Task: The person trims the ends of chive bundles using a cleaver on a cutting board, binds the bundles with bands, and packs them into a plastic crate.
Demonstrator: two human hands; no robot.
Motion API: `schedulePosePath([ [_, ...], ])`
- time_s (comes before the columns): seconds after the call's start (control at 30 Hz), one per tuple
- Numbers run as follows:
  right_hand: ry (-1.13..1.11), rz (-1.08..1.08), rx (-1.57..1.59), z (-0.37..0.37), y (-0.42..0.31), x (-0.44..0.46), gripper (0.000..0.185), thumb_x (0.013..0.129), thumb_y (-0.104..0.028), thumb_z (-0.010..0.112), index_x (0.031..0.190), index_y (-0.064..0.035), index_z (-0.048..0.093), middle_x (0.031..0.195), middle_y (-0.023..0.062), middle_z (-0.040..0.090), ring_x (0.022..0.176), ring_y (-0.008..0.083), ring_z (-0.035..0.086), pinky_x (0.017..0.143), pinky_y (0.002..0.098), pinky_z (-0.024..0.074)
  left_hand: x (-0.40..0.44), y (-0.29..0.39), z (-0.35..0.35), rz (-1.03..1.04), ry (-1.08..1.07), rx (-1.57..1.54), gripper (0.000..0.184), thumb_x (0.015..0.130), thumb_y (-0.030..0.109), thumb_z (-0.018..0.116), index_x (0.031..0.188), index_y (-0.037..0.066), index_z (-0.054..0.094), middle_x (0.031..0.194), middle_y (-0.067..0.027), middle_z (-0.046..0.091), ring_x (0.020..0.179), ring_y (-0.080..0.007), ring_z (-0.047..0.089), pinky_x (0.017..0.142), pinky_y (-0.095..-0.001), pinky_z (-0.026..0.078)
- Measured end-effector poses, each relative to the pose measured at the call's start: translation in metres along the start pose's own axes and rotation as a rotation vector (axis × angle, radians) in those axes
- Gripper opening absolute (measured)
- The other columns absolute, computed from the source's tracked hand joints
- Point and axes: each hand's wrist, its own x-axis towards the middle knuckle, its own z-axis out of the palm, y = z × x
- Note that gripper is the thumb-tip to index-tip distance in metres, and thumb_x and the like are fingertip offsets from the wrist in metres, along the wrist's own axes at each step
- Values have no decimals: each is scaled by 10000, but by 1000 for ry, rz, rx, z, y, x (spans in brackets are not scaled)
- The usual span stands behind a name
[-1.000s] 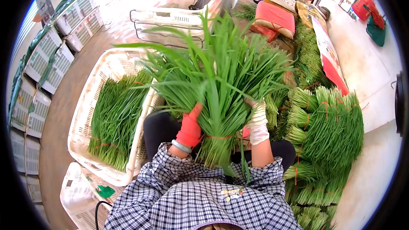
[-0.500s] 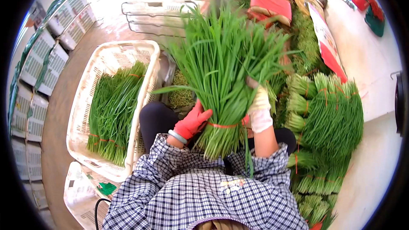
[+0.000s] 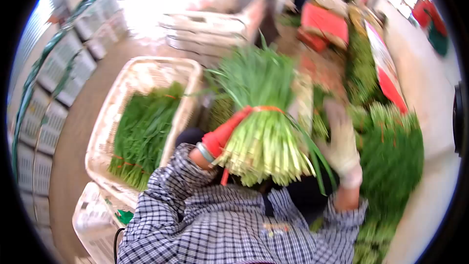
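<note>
Crate-lined floor — red-gloved left hand (image 3: 227, 133) gripping banded green bundle (image 3: 266, 137), right hand (image 3: 338, 139) spread open just beside

Two hands (image 3: 225, 133) (image 3: 339, 142) — one held bundle (image 3: 264, 149), one wristband (image 3: 204, 152)

White crates (image 3: 66, 76) stand on the brown floor (image 3: 73, 156).

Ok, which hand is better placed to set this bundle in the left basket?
Left, probably: the left hand has its grip on the banded greens, nearer the left basket; the right hand is open, holding nothing.
</note>
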Motion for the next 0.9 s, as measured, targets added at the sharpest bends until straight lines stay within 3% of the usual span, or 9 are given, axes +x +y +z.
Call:
schedulePosePath([
  [0.13, -166, -19, 703, -25, 29, -26, 826, 707, -185, 736, 1419, 7, 364, 1391, 207, 456, 1273, 327, 453, 1060, 431, 348, 22, -8, -6, -46, 238, 24, 589, 981, 337, 510, 1471, 80, 305, 1482, -106, 380, 1346, -210, 388, 1133, -353, 310],
  [0.23, 266, -41, 1303, -18, 37, -10, 800, 806, -308, 676, 1439, 34, 329, 1283, 227, 546, 1204, 329, 524, 1032, 431, 378, 4, -14, 33, 105, 123, 368, 688, 960, 88, 514, 1524, 146, 123, 1556, -71, 232, 1398, -171, 298, 1154, -336, 263],
  [0.3, -441, 176, 1377, -31, 34, 8, 763, 820, -296, 652, 1440, 17, 337, 1185, 212, 608, 1099, 308, 593, 1002, 396, 405, 5, -21, 2, 415, -333, 506, 732, 946, 23, 517, 1532, 162, 101, 1576, -72, 182, 1414, -161, 266, 1163, -340, 246],
  [0.43, -821, 514, -287, 15, 120, 13, 850, 735, -289, 754, 1412, 37, 356, 999, 195, 667, 995, 277, 641, 1007, 453, 386, 29, -14, 30, -22, -355, -293, 441, 1010, 364, 435, 1368, 111, 490, 1344, -74, 554, 1226, -191, 534, 1086, -359, 387],
  [0.57, -51, -63, -62, -28, 79, 5, 1045, 636, -379, 814, 1444, 27, 290, 1394, 229, 429, 1326, 358, 379, 1136, 481, 227, 29, -22, 21, 52, 26, -130, 468, 1003, 412, 434, 1332, 91, 525, 1312, -84, 579, 1178, -196, 568, 1037, -354, 432],
  [0.67, -10, -276, 24, 6, 49, 8, 905, 801, -383, 673, 1480, 1, 214, 1484, 214, 325, 1382, 366, 303, 1162, 477, 183, 36, -32, 33, -25, -134, -215, 473, 995, 430, 444, 1308, 95, 555, 1267, -75, 612, 1150, -197, 588, 1032, -359, 439],
  [0.73, 96, -415, 181, 49, 56, 17, 832, 874, -419, 586, 1488, -15, 197, 1455, 229, 366, 1366, 345, 340, 1164, 473, 178, 40, -39, 41, -18, 3, -248, 522, 970, 478, 471, 1348, 121, 521, 1276, -96, 604, 1122, -224, 606, 996, -398, 469],
  [0.8, 132, 6, 1276, 61, 42, 25, 794, 883, -348, 604, 1503, -87, 183, 1393, 218, 444, 1312, 294, 409, 1162, 461, 197, 42, -40, 41, -1, -14, -131, 569, 961, 510, 469, 1378, 124, 488, 1285, -105, 596, 1129, -233, 601, 1012, -421, 453],
  [0.9, 137, 452, 1773, 42, 25, 26, 822, 825, -174, 654, 1501, -106, 191, 1382, 194, 454, 1266, 257, 456, 1128, 419, 276, 33, -30, 44, -20, -130, 108, 553, 970, 438, 469, 1394, 84, 443, 1199, -120, 615, 1040, -218, 617, 927, -379, 467],
])
